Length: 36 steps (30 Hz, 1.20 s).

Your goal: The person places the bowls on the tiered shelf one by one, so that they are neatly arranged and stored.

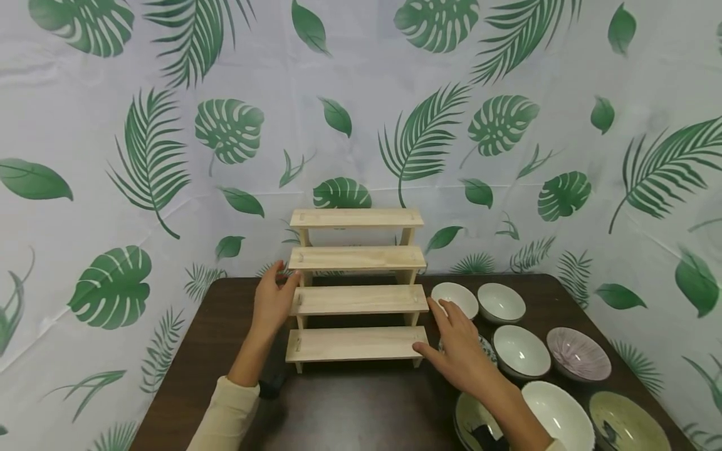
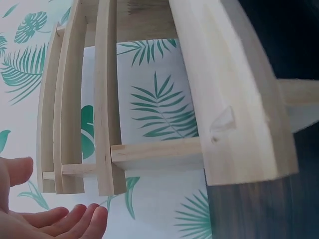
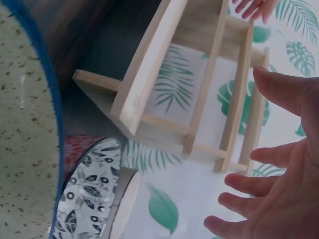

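Observation:
A pale wooden stepped rack (image 1: pixel 358 300) with several tiers stands on the dark table, against the leaf-patterned cloth. My left hand (image 1: pixel 273 297) is at the rack's left side, near the ends of its middle boards, with thumb and fingers spread apart. In the left wrist view, nothing lies between that hand's fingers (image 2: pixel 75 221). My right hand (image 1: pixel 459 347) is at the right side, its thumb overlapping the lowest board's end in the head view. The right wrist view shows its fingers (image 3: pixel 249 184) stretched out and holding nothing.
Several bowls crowd the table's right side: white bowls (image 1: pixel 521 352), a pinkish ribbed bowl (image 1: pixel 578 354) and a green bowl (image 1: pixel 628 421). A leaf-patterned bowl (image 3: pixel 89 191) sits close to the rack, partly behind my right hand. The cloth (image 1: pixel 361 94) hangs directly behind the table (image 1: pixel 350 413).

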Motion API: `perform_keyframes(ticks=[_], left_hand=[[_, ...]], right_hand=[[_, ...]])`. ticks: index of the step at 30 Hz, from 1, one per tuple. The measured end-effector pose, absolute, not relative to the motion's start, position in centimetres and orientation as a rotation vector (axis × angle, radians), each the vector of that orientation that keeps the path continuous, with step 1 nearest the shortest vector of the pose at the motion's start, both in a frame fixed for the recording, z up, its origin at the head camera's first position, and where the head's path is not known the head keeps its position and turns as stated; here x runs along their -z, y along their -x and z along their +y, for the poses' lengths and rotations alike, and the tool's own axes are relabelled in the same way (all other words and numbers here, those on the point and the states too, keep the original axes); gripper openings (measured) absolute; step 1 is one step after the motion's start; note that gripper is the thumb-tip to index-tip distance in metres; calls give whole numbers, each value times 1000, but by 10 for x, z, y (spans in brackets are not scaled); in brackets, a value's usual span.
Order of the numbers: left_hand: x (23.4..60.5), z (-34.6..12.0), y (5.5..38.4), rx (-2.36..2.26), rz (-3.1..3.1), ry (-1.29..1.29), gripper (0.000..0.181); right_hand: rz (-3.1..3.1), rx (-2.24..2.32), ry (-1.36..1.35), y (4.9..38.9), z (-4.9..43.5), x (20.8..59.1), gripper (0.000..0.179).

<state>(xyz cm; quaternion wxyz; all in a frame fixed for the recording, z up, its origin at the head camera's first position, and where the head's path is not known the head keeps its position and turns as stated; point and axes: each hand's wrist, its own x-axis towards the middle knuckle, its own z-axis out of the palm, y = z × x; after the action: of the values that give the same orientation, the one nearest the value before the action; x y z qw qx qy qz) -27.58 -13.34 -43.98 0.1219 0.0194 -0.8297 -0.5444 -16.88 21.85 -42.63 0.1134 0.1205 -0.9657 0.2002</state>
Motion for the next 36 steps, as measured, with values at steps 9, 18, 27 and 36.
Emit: perform_keyframes(ticks=[9, 18, 27, 36], left_hand=[[437, -132, 288, 1773, -2315, -145, 65], [434, -127, 299, 1859, -2218, -178, 58], [433, -123, 304, 1905, -2177, -206, 50], [435, -125, 311, 1942, -2163, -212, 45]], right_hand=[[-2835, -571, -320, 167, 227, 431, 87], [-2835, -561, -289, 158, 234, 436, 87], [-2836, -576, -234, 145, 238, 438, 88], [-2837, -588, -209, 139, 242, 442, 88]])
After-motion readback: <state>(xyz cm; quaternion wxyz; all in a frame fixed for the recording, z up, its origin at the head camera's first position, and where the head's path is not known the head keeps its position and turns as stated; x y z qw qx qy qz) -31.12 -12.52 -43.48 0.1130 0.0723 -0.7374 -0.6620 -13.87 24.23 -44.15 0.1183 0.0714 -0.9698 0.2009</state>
